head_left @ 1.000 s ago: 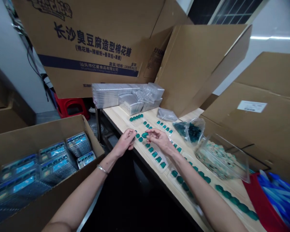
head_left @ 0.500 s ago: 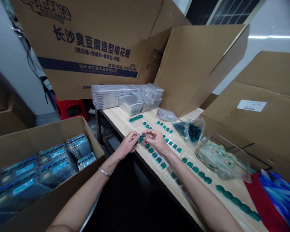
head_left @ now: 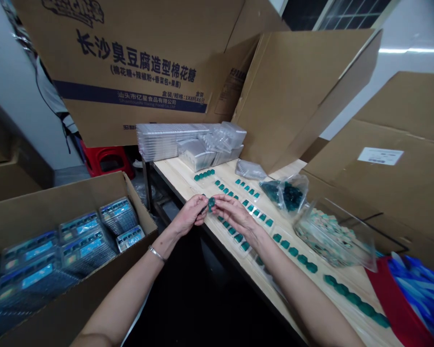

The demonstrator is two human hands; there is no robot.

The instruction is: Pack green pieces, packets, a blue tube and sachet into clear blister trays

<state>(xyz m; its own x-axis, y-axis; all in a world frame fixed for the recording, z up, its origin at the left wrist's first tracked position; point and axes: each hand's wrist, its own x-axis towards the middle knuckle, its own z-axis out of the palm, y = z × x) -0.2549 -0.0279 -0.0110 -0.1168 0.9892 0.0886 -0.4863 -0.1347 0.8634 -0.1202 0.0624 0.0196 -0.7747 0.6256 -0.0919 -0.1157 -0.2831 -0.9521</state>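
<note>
A printed carton (head_left: 130, 58) fills the upper left of the frame. The open box (head_left: 68, 308) at lower left holds at least six blue blister packs (head_left: 83, 248). The wooden bench (head_left: 188, 180) runs from centre to lower right, with one bag of green pieces (head_left: 284, 193) at right of centre. Your right hand (head_left: 235, 215) is closed on one green piece (head_left: 211, 204) at frame centre. Your left hand (head_left: 190, 215) is curled just beside it; you cannot tell whether it grips. A loose pinch may drop the piece over the bench's near edge. Your right forearm (head_left: 292, 284), low over the rows of pieces (head_left: 292, 251), could displace them; they are too many to count reliably.
</note>
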